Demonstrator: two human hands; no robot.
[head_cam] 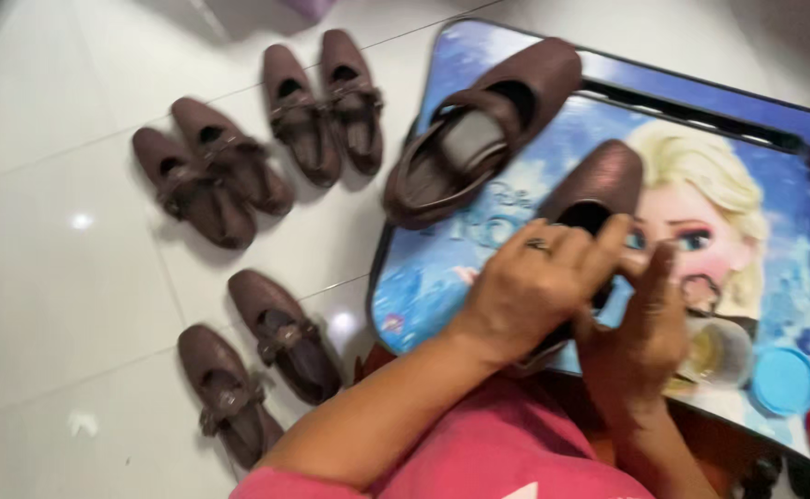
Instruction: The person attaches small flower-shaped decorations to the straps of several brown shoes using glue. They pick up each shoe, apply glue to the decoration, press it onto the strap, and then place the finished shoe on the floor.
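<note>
Two Hands on a Brown Shoe

The left hand (pixel 539 282) is curled tight over a brown shoe (pixel 594 194). Its fingers wrap over the shoe's open top. A ring sits on one finger. The arm comes up from a pink sleeve (pixel 479 453), bent at the wrist.

The right hand (pixel 640 333) is just beside it, fingers pointing up and touching the same shoe from the other side. It is partly closed on the shoe.

The shoe rests on a blue bench (pixel 442 268) with a cartoon picture on it. A blue lid (pixel 784 381) and a clear cup (pixel 724 351) sit near the right hand.

Farther back on the bench lies a second brown shoe (pixel 479 129), tipped on its side.

On the white floor (pixel 54 277), three pairs of brown shoes (pixel 239 176) stand to the left.
</note>
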